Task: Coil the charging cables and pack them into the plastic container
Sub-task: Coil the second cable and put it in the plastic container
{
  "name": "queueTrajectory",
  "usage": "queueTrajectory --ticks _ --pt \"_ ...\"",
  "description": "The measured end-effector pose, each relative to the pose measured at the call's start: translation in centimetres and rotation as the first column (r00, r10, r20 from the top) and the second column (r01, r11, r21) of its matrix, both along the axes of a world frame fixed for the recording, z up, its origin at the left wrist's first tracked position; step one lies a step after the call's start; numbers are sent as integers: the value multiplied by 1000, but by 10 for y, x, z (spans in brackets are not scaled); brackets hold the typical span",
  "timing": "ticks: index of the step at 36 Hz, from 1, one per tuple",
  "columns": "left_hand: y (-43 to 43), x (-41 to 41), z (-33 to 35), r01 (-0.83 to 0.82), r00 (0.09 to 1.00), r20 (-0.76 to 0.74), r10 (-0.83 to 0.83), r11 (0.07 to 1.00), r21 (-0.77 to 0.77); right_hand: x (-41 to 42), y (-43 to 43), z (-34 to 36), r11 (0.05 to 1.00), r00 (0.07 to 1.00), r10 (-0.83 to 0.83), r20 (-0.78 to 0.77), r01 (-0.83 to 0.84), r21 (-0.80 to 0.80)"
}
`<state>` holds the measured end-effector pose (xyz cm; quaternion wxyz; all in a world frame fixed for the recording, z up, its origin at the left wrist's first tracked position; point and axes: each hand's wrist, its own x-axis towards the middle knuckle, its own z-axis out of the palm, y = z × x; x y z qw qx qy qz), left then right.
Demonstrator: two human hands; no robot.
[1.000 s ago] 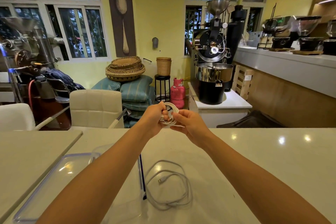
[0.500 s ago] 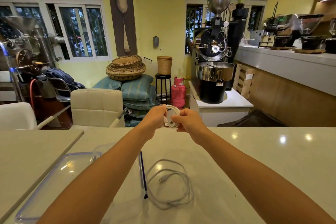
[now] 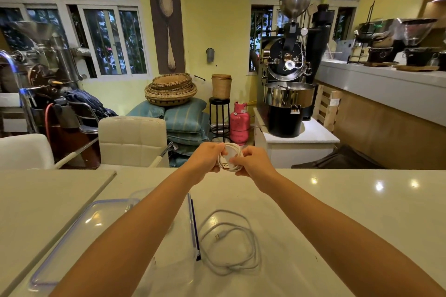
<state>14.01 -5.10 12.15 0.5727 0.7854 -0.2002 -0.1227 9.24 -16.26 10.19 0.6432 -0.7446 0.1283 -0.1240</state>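
Both arms reach out over the far part of the white counter. My left hand and my right hand together grip a small tight coil of white charging cable, its USB plug poking out at the bottom. A second white cable lies in loose loops on the counter near me. To its left stands the clear plastic container with a blue-trimmed rim, partly hidden by my left forearm. Its clear lid lies flat further left.
The white counter spreads to the right, and a second slab adjoins it on the left. Beyond the far edge stand two white chairs, a pink gas cylinder and a coffee roaster.
The coil has been drawn tighter between my hands, and the USB plug now shows at its bottom. My hands stay in about the same spot. The loose cable and container have not moved.
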Motion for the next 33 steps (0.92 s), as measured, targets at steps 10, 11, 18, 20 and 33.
queueTrajectory --ticks 10,11,18,20,33 --pt "17 9 1 -4 998 65 1 999 40 -8 -4 11 924 952 305 -31 -288 251" --pt "17 9 1 0 997 73 -4 999 48 -9 -5 11 925 952 304 -35 -287 249" --pt "22 8 -3 -3 997 81 -3 997 75 -11 -3 9 947 946 308 -99 -296 124" --pt "25 8 -4 -2 997 74 -3 998 66 -11 1 9 951 946 305 -109 -297 84" --pt "49 11 -11 -20 1000 -2 20 999 45 -2 28 5 966 962 258 -93 -259 -1"
